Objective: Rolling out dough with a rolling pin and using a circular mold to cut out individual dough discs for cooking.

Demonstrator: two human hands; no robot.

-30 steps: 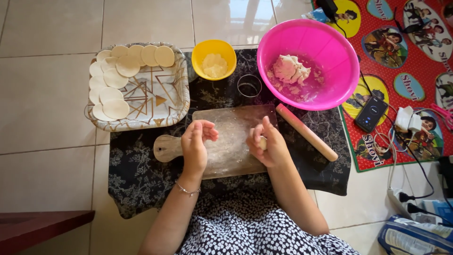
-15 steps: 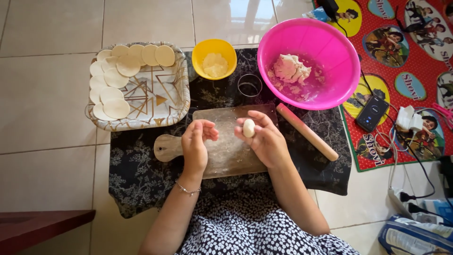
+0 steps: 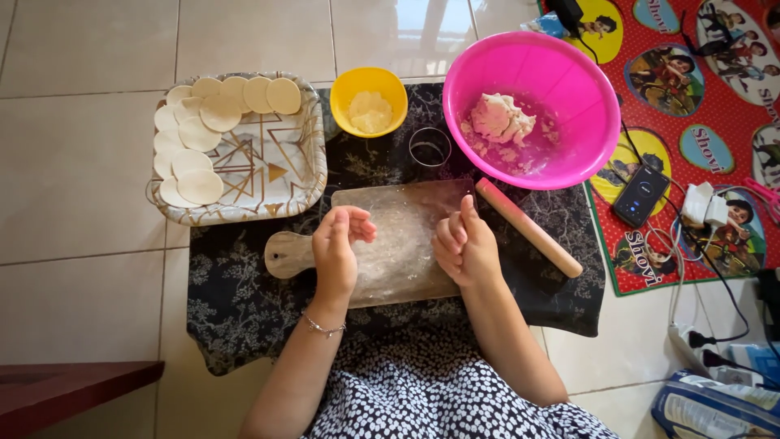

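My left hand (image 3: 340, 254) hovers over the left part of a floured wooden board (image 3: 402, 248), fingers loosely curled and apart, nothing in it. Over the board's right part, my right hand (image 3: 465, 245) has its fingers folded in and the thumb up; the small dough ball it held a moment ago is hidden inside. A wooden rolling pin (image 3: 530, 228) lies slanted just right of that hand. Beyond it stands a pink bowl (image 3: 569, 73) with a lump of dough (image 3: 500, 119).
A patterned tray (image 3: 268, 175) at the left holds several flat dough rounds (image 3: 199, 185). A yellow bowl (image 3: 370, 83) of flour and a metal ring cutter (image 3: 430, 147) sit behind the board on a dark cloth (image 3: 236, 301). A small black device (image 3: 642, 195), chargers and cables lie on a red mat (image 3: 691, 106) at the right.
Half a second ago a small dough ball showed at my right fingertips; the fingers have since folded over it and the hand has dropped toward the board. My left hand has opened slightly.
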